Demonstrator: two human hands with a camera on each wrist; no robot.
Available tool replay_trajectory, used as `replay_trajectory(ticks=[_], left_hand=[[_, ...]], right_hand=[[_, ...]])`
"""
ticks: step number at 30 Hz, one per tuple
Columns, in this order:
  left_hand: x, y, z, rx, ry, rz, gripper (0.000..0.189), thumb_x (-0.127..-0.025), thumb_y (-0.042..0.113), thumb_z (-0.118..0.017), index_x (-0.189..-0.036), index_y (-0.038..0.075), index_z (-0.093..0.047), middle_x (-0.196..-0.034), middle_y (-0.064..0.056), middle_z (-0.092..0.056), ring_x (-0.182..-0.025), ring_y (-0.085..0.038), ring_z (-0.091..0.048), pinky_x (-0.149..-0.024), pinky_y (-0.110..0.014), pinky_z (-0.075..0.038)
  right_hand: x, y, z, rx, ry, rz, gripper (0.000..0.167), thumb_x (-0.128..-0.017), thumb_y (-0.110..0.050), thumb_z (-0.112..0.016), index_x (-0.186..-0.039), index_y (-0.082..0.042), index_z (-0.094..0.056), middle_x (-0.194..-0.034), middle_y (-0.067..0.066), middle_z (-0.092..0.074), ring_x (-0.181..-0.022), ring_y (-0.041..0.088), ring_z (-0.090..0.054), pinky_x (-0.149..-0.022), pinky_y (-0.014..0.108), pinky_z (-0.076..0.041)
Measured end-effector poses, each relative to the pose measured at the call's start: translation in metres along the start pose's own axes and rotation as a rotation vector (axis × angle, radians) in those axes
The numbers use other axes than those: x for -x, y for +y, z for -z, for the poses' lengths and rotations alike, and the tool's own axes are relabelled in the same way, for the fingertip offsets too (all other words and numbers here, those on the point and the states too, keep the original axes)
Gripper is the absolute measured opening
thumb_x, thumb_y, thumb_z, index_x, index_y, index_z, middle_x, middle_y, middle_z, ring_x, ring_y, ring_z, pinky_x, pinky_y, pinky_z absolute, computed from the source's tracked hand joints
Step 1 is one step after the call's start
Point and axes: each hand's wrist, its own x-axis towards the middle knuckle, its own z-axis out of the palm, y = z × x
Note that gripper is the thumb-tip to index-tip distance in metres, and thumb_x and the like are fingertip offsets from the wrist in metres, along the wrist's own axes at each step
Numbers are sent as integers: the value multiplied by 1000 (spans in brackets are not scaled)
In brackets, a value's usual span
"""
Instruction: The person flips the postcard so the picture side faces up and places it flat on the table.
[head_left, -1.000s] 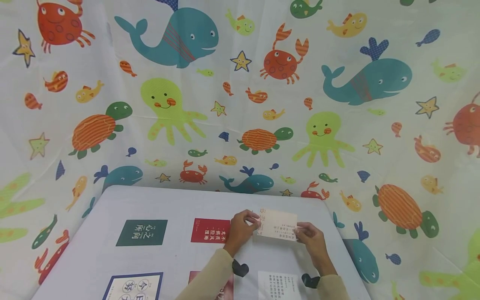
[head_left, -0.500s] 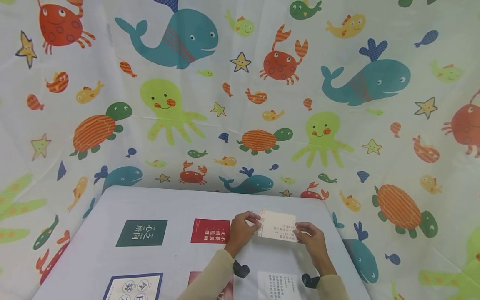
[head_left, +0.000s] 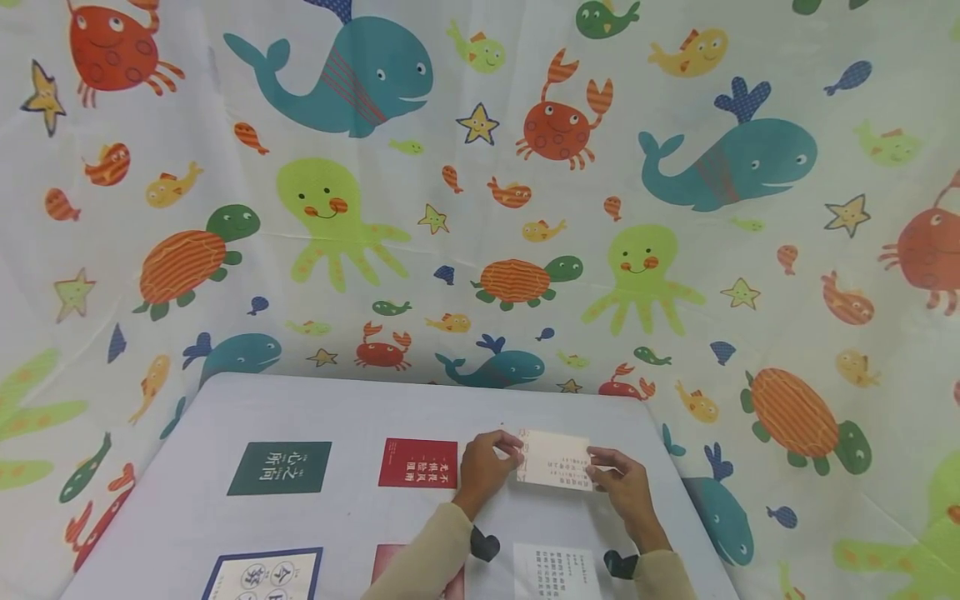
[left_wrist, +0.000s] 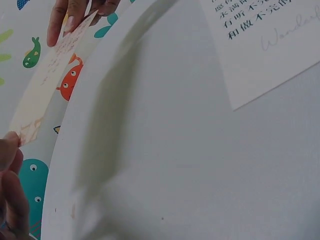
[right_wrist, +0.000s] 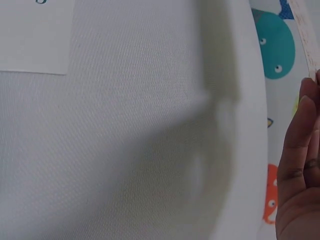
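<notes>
A cream card point(head_left: 553, 461) with small printed writing is held slightly tilted above the white table. My left hand point(head_left: 483, 472) pinches its left edge between thumb and fingers. At the opposite edge, my right hand point(head_left: 627, 492) pinches it the same way. The left wrist view shows the card point(left_wrist: 47, 82) from the side, raised off the tabletop, with its shadow falling beneath. In the right wrist view only a strip of the card point(right_wrist: 306, 35) appears above the right fingers point(right_wrist: 300, 125).
On the table point(head_left: 352, 408) lie a green card point(head_left: 280, 467), a red card point(head_left: 417, 463), a blue-bordered card point(head_left: 264, 577), a white text card point(head_left: 557, 572), and a pinkish-red card point(head_left: 386, 567) partly under the left sleeve. A sea-animal curtain point(head_left: 420, 267) hangs behind.
Both hands have brought the cream card slightly lower in the head view, with their pinch kept. The cards on the table stay where they were.
</notes>
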Motion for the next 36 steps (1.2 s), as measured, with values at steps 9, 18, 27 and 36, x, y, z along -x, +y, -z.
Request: replay_trajectory(ticks=[9,18,27,36], left_hand=[[5,-1,-6,-71,10,9,15,-87,23,-89,-96,29,-79,-82,16,-73,-98,-14,-70,-94,-45,-56],[6,-8,-10,-122,2,-1,14,-86,22,-89,-95,26,-79,-82,12,-74,-88,-11,-67,-84,-39,-54],[3,-13,-14,-186,14,-24,12,-88,23,-88,-96,25,-79,-85,10,-76,-80,-9,-67,-78,-36,-57],[3,-15,-19,-227,26,-13,13,-88,23,-88,-96,25,-77,-84,8,-74,-79,-9,-65,-77,-35,-56]], right_hand=[[-4,8,-2,84,3,3,36,-95,-14,-77,-130,-19,-74,-126,9,-72,-98,21,-68,-81,26,-58],[-6,10,-9,131,8,-28,35,-94,-11,-77,-127,-21,-76,-122,8,-73,-98,19,-70,-83,30,-60],[-10,11,-12,168,-25,-33,39,-92,-4,-75,-128,-18,-75,-122,9,-72,-96,19,-70,-82,34,-61],[-14,12,-17,221,-41,-46,45,-89,0,-76,-129,-19,-75,-126,10,-71,-101,21,-69,-81,33,-58]])
